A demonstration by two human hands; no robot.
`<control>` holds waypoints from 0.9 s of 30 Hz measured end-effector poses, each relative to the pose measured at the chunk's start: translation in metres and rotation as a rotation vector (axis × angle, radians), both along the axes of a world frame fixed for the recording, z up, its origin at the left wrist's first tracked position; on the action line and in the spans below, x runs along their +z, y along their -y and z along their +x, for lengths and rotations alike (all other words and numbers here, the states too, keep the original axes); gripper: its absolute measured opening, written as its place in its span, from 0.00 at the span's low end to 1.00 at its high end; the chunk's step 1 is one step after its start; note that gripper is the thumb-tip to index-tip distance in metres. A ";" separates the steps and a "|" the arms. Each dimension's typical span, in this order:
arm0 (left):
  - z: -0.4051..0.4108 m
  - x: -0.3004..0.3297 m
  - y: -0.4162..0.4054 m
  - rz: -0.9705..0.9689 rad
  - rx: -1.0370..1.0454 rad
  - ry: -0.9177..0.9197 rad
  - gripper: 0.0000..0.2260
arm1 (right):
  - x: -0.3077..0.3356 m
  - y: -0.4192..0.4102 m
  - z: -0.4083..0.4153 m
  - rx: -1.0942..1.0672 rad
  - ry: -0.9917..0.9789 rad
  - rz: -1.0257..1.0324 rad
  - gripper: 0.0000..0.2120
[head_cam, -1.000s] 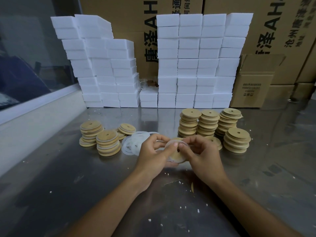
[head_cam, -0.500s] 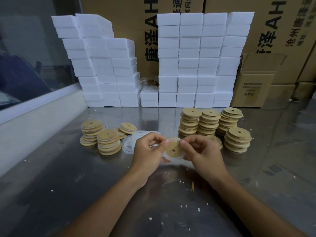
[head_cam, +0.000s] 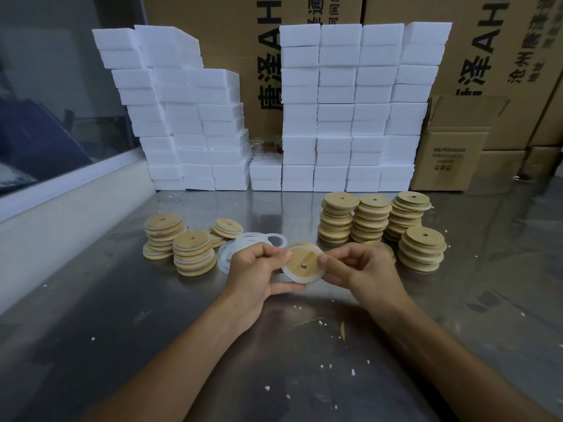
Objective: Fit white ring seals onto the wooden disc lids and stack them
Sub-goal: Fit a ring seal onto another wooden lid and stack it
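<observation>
A wooden disc lid (head_cam: 304, 263) with a small centre hole is held tilted toward me above the metal table, a white ring seal (head_cam: 300, 278) around its rim. My left hand (head_cam: 259, 269) pinches its left edge and my right hand (head_cam: 362, 266) pinches its right edge. A loose pile of white ring seals (head_cam: 243, 242) lies just behind my left hand. Stacks of lids with white seals (head_cam: 192, 251) stand at the left. Taller stacks of bare wooden lids (head_cam: 370, 217) stand at the right.
White foam blocks (head_cam: 350, 111) are piled in two walls at the back, cardboard boxes (head_cam: 451, 147) behind and to the right. A raised white ledge (head_cam: 61, 202) runs along the left. White crumbs and a wood sliver (head_cam: 342, 330) dot the steel table (head_cam: 152, 345).
The lid has turned to face me, and the ring seal now sits flat around its rim. Both hands stay at its edges.
</observation>
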State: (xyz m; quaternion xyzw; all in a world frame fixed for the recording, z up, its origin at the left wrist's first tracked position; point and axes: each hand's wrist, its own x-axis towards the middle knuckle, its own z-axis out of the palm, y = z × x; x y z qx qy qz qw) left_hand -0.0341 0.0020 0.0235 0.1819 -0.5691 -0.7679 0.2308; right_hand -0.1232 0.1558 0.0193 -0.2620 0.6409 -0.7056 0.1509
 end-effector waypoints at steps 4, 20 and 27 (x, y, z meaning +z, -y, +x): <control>-0.001 -0.001 0.000 0.088 -0.025 -0.029 0.07 | 0.000 0.001 0.002 0.025 0.098 -0.024 0.04; -0.005 -0.002 0.000 -0.634 0.129 -0.160 0.09 | 0.000 0.004 0.008 -0.193 -0.455 0.058 0.06; -0.004 -0.001 0.000 -0.475 0.118 -0.138 0.14 | 0.002 0.005 0.005 -0.085 -0.241 -0.064 0.02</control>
